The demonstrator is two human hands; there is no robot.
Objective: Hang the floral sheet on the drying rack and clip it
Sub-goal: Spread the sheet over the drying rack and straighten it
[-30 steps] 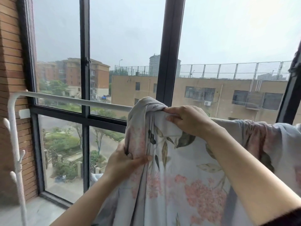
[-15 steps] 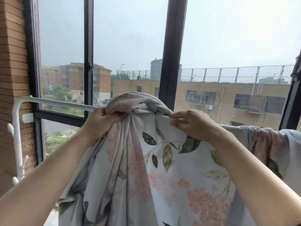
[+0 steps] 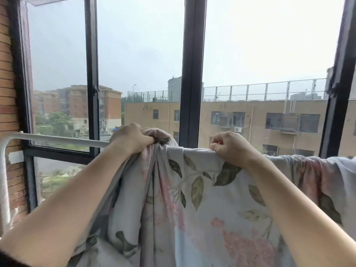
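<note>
The floral sheet [image 3: 202,205], pale grey with pink blooms and green leaves, hangs over the white top bar of the drying rack [image 3: 63,139] and falls toward me. My left hand [image 3: 130,138] grips a bunched fold of the sheet at the bar. To its right, my right hand [image 3: 230,148] pinches the sheet's top edge on the bar. Between the two hands the cloth is stretched along the bar. The bar's left part is bare; its right part is hidden under the sheet. No clip is in view.
A dark-framed window [image 3: 190,74] stands right behind the rack, with buildings beyond. A brick wall [image 3: 8,93] closes the left side. The rack's white upright [image 3: 4,182] runs down along that wall.
My left hand has risen from the hanging cloth to the bar, taken the bunched fold and drawn it a little leftward. My right hand stays on the top edge. The view has tilted upward.
</note>
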